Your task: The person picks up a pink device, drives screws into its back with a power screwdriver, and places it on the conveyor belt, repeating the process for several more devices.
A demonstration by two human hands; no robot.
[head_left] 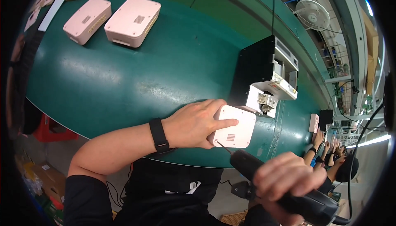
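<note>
A pale pink plastic box with rounded corners and a small vent grille lies near the table's front edge. My left hand grips its left side, the index finger stretched over the top face. In my right hand is a black electric screwdriver, gripped around its body. Its thin bit reaches the box's near left corner, where a corner hole is; whether it sits in a screw cannot be made out. Behind the box stands a black screw feeder with a metal mechanism facing right.
Two similar pink boxes rest on the green table at the far left. A white fan is at the upper right. Other people's hands work farther along the table. A red stool stands below the left edge.
</note>
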